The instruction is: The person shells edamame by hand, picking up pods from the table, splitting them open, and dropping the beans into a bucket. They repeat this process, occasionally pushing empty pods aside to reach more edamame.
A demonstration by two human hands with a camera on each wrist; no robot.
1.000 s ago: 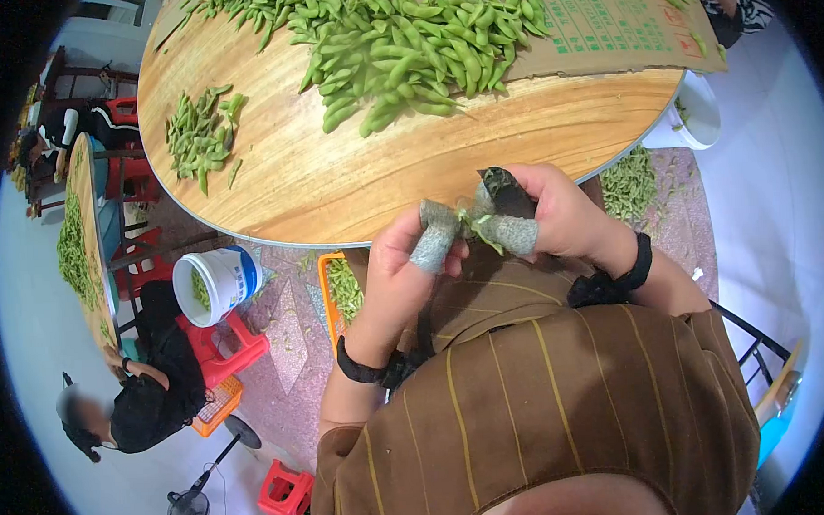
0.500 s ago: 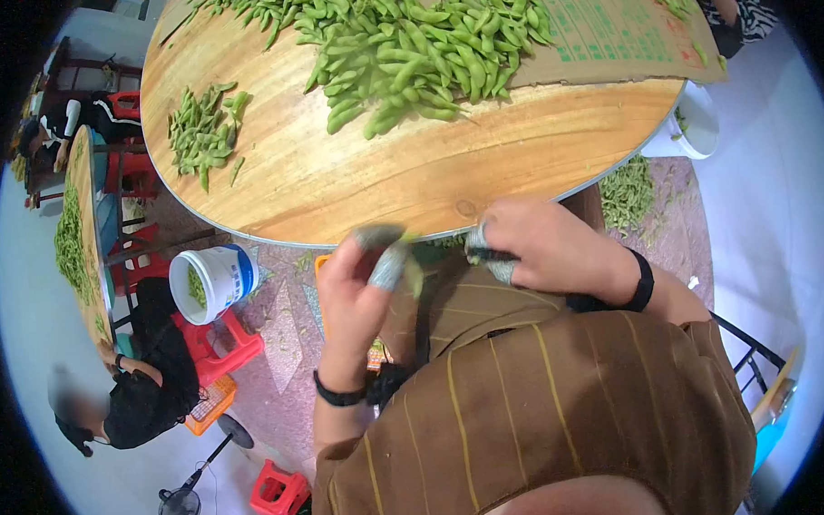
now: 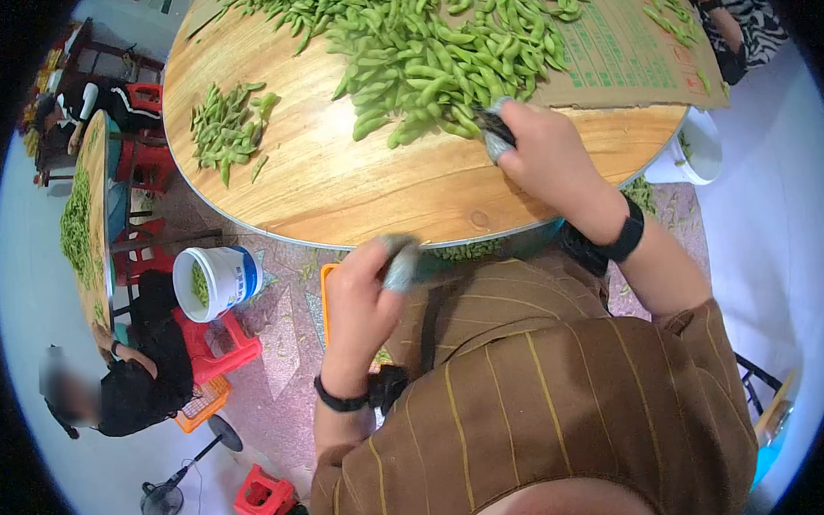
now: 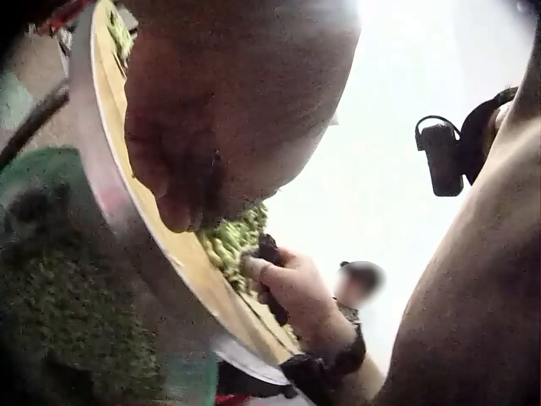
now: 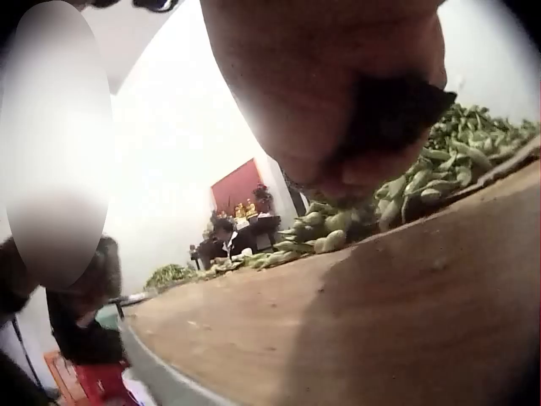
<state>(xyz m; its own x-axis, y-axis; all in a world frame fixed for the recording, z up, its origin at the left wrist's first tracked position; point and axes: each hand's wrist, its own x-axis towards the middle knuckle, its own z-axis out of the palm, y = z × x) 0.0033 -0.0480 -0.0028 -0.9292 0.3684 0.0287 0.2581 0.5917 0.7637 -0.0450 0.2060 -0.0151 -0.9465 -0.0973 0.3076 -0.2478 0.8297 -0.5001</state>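
A large pile of green edamame pods (image 3: 441, 57) covers the far part of the round wooden table (image 3: 364, 196). My right hand (image 3: 549, 148) reaches over the table to the pile's near edge, thumb and forefinger pinched at the end of a pod (image 3: 463, 126). Grey and black wraps cover its fingertips. In front of the table's near edge, close to my lap, is my left hand (image 3: 357, 282), fingers bent and thumb wrapped in grey. Blur hides its fingertips, so I cannot tell whether it holds anything. The left wrist view shows mostly its underside.
Printed cardboard (image 3: 605, 78) lies under the pile. A smaller heap of pods (image 3: 226, 137) is at the table's left. White buckets stand left (image 3: 215, 282) and right (image 3: 699, 161). Below the table, a wide green container (image 4: 38, 169) holds pods. Other people sit nearby.
The hands were together at a pod, then parted. My right hand has moved forward to the pile; my left stays near the table edge, and the pod seen by it is no longer visible.
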